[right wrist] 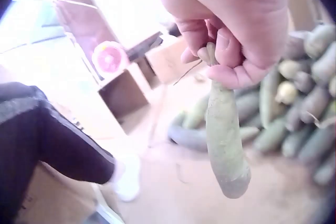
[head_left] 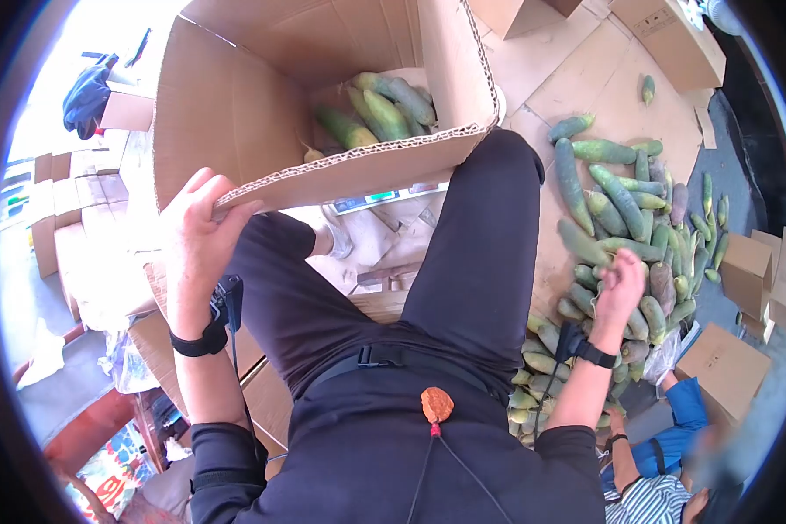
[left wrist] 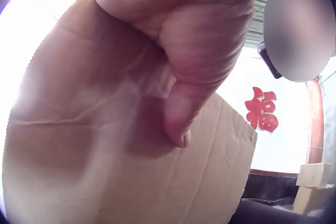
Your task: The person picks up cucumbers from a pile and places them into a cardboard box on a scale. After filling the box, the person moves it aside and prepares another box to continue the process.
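Observation:
My left hand (head_left: pixel 203 229) grips the near left rim of a large cardboard box (head_left: pixel 227 113) between my legs. In the left wrist view, the thumb lies along the cardboard wall (left wrist: pixel 105 171). Several green radishes (head_left: pixel 389 113) lie at the bottom of the box. To the right, my right hand (head_left: pixel 620 284) pinches a green radish (right wrist: pixel 226 140) by its stem end. This radish hangs down from the fingers in the right wrist view, tapering little toward its rounded tip. Behind it spreads a big heap of green radishes (head_left: pixel 624 205) on flattened cardboard.
A scale with a lit display (head_left: pixel 380 198) shows under the box's near edge. Smaller cartons (head_left: pixel 747 275) stand beyond the heap. At the lower right another person's arm (head_left: pixel 620 450) reaches to the heap. More boxes (head_left: pixel 87 192) are stacked at the left.

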Action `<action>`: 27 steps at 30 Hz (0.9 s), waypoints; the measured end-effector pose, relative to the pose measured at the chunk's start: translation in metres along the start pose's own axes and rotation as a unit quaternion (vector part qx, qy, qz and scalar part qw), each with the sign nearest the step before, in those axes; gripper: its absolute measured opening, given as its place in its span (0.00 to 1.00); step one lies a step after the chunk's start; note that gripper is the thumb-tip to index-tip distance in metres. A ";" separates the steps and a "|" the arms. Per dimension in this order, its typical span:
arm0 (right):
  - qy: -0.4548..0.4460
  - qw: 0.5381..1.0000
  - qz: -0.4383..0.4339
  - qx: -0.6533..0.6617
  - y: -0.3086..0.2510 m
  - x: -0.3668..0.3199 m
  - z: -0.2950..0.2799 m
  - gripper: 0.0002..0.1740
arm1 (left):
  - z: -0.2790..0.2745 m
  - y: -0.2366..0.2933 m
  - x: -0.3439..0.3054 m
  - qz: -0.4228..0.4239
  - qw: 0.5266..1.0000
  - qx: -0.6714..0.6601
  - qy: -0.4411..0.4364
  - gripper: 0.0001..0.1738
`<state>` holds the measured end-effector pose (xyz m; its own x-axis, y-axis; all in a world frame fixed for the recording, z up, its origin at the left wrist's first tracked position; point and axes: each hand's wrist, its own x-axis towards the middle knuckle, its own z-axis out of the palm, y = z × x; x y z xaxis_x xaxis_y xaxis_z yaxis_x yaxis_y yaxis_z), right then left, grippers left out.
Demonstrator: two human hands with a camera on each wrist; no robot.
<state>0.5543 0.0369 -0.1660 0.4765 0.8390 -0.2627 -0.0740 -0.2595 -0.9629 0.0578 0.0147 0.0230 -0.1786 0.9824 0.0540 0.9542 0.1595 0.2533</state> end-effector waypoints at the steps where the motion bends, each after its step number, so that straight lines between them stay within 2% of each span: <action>1: -0.018 0.999 -0.037 0.025 -0.038 -0.003 0.021 0.09 | 0.000 0.000 0.000 0.004 1.000 0.006 0.002 0.09; 4: -0.109 0.975 -0.171 0.094 -0.140 -0.004 0.062 0.08 | 0.000 0.000 0.000 0.010 1.000 0.004 0.012 0.10; 6: -0.236 0.924 -0.248 0.169 -0.201 -0.003 0.080 0.07 | 0.000 -0.001 0.000 0.015 1.000 0.006 0.022 0.11; 10: -0.384 0.835 -0.284 0.274 -0.288 -0.014 0.133 0.09 | 0.000 -0.001 -0.001 0.030 0.999 0.022 0.033 0.12; 11: -0.481 0.791 -0.254 0.279 -0.303 -0.023 0.159 0.03 | 0.000 -0.001 -0.001 0.030 0.999 0.019 0.030 0.12; 12: -0.573 0.738 -0.219 0.281 -0.310 -0.031 0.182 0.06 | 0.000 0.000 -0.001 0.028 0.999 0.020 0.029 0.12; 13: -0.561 0.747 -0.213 0.287 -0.309 -0.029 0.187 0.01 | -0.001 -0.001 -0.001 0.027 0.999 0.021 0.029 0.12; 14: -0.549 0.754 -0.208 0.293 -0.307 -0.030 0.191 0.06 | -0.001 -0.001 -0.001 0.027 0.999 0.021 0.026 0.12; 15: -0.428 0.811 -0.288 0.277 -0.280 -0.060 0.219 0.12 | -0.001 -0.001 -0.002 0.021 0.999 0.022 0.022 0.13; 16: -0.304 0.880 -0.272 0.242 -0.280 -0.086 0.250 0.11 | -0.001 0.000 -0.002 0.015 0.999 0.023 0.019 0.13; 17: -0.345 0.872 -0.224 0.265 -0.268 -0.077 0.261 0.11 | -0.001 0.000 -0.002 0.018 0.999 0.023 0.015 0.13; 18: -0.446 0.856 -0.153 0.212 -0.257 -0.070 0.264 0.09 | -0.001 0.000 -0.002 0.014 1.000 0.016 0.016 0.13; 19: -0.493 0.850 -0.149 0.109 -0.249 -0.068 0.267 0.08 | 0.000 0.001 -0.003 0.010 1.000 0.010 0.017 0.13; 22: -0.470 0.867 -0.160 0.035 -0.232 -0.070 0.258 0.09 | 0.001 0.001 -0.003 0.027 0.999 0.011 0.037 0.14; 23: -0.435 0.895 -0.093 0.012 -0.236 -0.068 0.245 0.10 | 0.000 0.001 -0.003 0.033 0.999 0.005 0.036 0.14; 24: -0.422 0.902 -0.088 0.005 -0.231 -0.058 0.232 0.10 | 0.000 0.002 -0.003 0.020 0.999 -0.003 0.029 0.14; 26: -0.388 0.909 -0.132 0.079 -0.216 -0.029 0.199 0.10 | 0.005 0.002 -0.005 0.027 0.998 -0.035 0.053 0.13; 27: -0.358 0.927 -0.092 0.062 -0.209 -0.016 0.181 0.10 | 0.007 0.001 -0.005 0.038 0.997 -0.043 0.044 0.13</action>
<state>0.4036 0.1637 0.0283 -0.2086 0.9777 -0.0235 -0.1696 -0.0599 -0.9837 0.0617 0.0105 0.0162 -0.1308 0.9784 0.1601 0.9422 0.0725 0.3271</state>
